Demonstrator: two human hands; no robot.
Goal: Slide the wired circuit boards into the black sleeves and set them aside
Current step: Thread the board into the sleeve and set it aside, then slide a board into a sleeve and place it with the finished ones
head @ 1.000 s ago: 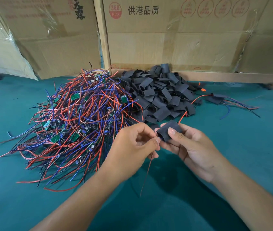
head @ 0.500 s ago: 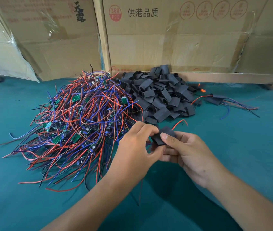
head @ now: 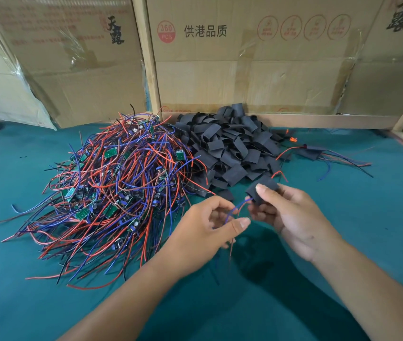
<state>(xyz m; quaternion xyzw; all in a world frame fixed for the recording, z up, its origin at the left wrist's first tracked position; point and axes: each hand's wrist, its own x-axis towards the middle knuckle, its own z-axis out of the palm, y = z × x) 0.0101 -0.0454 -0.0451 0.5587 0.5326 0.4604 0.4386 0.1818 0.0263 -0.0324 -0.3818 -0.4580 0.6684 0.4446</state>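
Fingers [head: 260, 190] of the right hand [head: 294, 217] pinch a black sleeve [head: 262, 187], thumb on top; the board looks to be inside it already, can't confirm. Left hand [head: 208, 222] fingers curl round the blue and red wires [head: 236, 209] that exit the sleeve's near-left end. Sleeve's long axis runs from the left hand up and away to the right, a red wire [head: 279, 174] poking out the far end. Left hand sits just below-left of the sleeve, right hand on it. Loose sleeve pile [head: 227, 148] is just behind the sleeve, wired board heap [head: 112, 190] well to its left, finished pieces [head: 318, 153] behind-right on the green surface [head: 380, 217]. Nothing blocks that way.
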